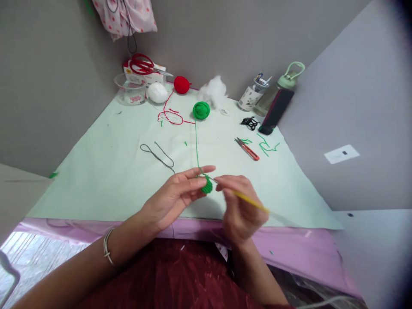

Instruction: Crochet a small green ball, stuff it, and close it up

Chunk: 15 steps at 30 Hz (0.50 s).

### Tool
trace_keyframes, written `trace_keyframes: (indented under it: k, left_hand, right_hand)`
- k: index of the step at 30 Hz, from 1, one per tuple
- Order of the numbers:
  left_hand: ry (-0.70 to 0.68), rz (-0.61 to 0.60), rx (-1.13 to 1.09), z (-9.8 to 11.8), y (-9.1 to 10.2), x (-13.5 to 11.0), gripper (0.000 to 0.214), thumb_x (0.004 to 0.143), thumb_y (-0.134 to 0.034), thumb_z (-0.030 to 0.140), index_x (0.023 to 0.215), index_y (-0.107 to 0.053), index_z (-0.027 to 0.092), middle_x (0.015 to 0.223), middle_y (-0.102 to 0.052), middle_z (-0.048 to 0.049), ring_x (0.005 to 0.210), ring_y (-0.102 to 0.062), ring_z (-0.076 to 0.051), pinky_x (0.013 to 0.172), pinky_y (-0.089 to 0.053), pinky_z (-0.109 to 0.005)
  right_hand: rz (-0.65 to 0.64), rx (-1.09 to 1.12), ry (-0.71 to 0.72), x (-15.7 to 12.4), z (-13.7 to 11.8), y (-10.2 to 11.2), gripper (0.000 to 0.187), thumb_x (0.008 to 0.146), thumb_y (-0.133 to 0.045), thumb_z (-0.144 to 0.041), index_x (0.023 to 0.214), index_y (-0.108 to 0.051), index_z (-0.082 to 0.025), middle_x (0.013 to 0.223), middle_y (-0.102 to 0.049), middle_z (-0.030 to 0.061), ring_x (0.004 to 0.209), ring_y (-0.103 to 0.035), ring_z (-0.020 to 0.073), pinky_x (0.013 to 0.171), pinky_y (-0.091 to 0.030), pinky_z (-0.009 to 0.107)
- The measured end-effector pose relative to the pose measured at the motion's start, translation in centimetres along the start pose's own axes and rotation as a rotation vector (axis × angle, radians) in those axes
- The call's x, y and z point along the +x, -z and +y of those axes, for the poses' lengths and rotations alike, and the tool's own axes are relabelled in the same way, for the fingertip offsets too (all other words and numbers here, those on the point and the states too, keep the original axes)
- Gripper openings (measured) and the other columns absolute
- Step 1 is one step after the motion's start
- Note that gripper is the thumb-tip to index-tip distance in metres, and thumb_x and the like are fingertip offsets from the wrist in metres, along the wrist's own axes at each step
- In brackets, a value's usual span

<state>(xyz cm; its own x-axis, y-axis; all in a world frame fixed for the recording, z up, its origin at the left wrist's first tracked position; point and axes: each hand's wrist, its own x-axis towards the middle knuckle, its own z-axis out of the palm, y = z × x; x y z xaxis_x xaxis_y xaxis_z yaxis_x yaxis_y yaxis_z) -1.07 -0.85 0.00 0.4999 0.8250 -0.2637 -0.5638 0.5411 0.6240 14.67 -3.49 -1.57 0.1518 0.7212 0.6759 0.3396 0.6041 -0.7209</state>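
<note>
Between the thumb and fingers of my left hand (180, 191) is a small green crochet piece (207, 186). My right hand (242, 206) grips a crochet hook (249, 200) with a yellow handle, and its metal tip meets the top edge of the green piece. A strand of green yarn (196, 143) runs from my left fingers up to the green yarn ball (201, 110) on the table. The exact loop at the hook's tip is too small to make out.
Red-handled thread snips (247, 149) lie to the right among green yarn scraps (266, 146). Behind stand a red yarn ball (182, 85), a white yarn ball (157, 92), white stuffing (214, 91), large scissors (143, 64), a plastic tub (130, 91), a phone (276, 112) and a bottle (269, 98).
</note>
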Motion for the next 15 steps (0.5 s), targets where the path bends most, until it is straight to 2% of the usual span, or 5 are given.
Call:
trace_keyframes:
  k: [2,4,8,12,15]
  left_hand:
    - [-0.046,0.020,0.035,0.2,0.2,0.0,0.030,0.083,-0.083,0.023,0.113,-0.082,0.020,0.090,-0.070,-0.0011,0.084,-0.061,-0.011,0.089,-0.047,-0.026]
    - [-0.115,0.028,0.126,0.1,0.2,-0.1,0.034,0.082,-0.083,0.022,0.116,-0.081,0.023,0.087,-0.067,0.0010,0.083,-0.060,-0.011,0.088,-0.047,-0.026]
    - [-0.188,0.016,0.321,-0.2,0.1,-0.5,0.044,0.083,-0.084,0.025,0.126,-0.077,0.028,0.088,-0.065,0.0017,0.090,-0.062,-0.015,0.094,-0.048,-0.030]
    - [-0.227,0.051,0.416,-0.1,0.4,-0.7,0.047,0.083,-0.084,0.028,0.128,-0.075,0.031,0.094,-0.063,0.0019,0.093,-0.061,-0.014,0.092,-0.049,-0.028]
    - [-0.247,0.083,0.435,0.2,0.4,-0.8,0.046,0.082,-0.085,0.026,0.126,-0.075,0.029,0.092,-0.061,0.0022,0.089,-0.060,-0.012,0.088,-0.050,-0.026]
  right_hand:
    - [0.046,0.182,-0.191,0.5,-0.1,0.1,0.020,0.100,-0.062,-0.021,0.101,-0.080,-0.029,0.086,-0.074,0.0029,0.070,-0.064,0.0166,0.066,-0.053,0.035]
    - [0.038,0.321,-0.305,0.8,-0.2,0.1,0.017,0.100,-0.063,-0.027,0.096,-0.079,-0.027,0.085,-0.073,0.0030,0.066,-0.062,0.0151,0.062,-0.052,0.033]
    - [-0.041,0.300,-0.326,0.7,0.0,-0.1,0.012,0.097,-0.068,-0.029,0.095,-0.079,-0.027,0.091,-0.077,0.0039,0.077,-0.066,0.0177,0.067,-0.053,0.033]
    - [-0.007,0.418,-0.436,0.9,0.4,0.1,0.014,0.098,-0.067,-0.033,0.093,-0.077,-0.026,0.089,-0.077,0.0030,0.066,-0.059,0.0132,0.064,-0.049,0.030]
    - [0.003,0.528,-0.476,1.3,0.4,0.5,0.014,0.099,-0.066,-0.033,0.091,-0.075,-0.025,0.088,-0.076,0.0019,0.066,-0.058,0.0117,0.064,-0.047,0.028]
